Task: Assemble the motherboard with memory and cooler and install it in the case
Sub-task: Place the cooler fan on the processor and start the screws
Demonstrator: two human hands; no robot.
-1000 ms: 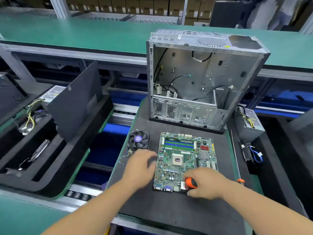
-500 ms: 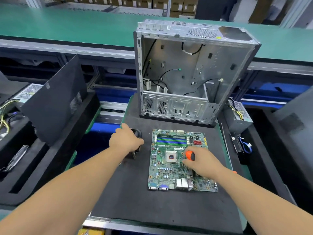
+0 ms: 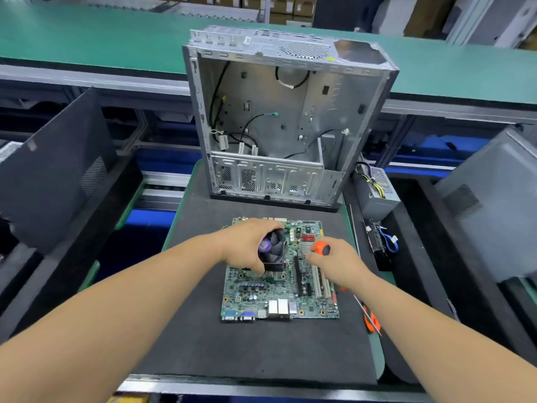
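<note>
One motherboard lies flat on the black foam mat, and it serves here as the landmark. One cooler, a black fan with a purple hub label, sits over the board's upper middle part. The left hand grips it from the left side, fingers curled over the top edge and thumb at the lower edge. Whether the cooler is fully seated on the board cannot be told.

The right hand rests over the board's right half, just right of the cooler, its fingers wrapped round one screwdriver whose orange and black handle end shows above the knuckles. The shaft is hidden by the hand.

Beyond the board's far edge stands one open metal case, upright on the same mat, with its open side facing the viewer and several loose black cables inside. Right of the board, at the mat's edge, lies a second orange-handled tool, apart from the board. Further right and beyond it, one grey power supply with yellow and black wires sits in a black tray, and just nearer than it lies a small black part with a blue cable. One dark side panel leans well to the left of the board, and another, grey one leans well to the right.
</note>
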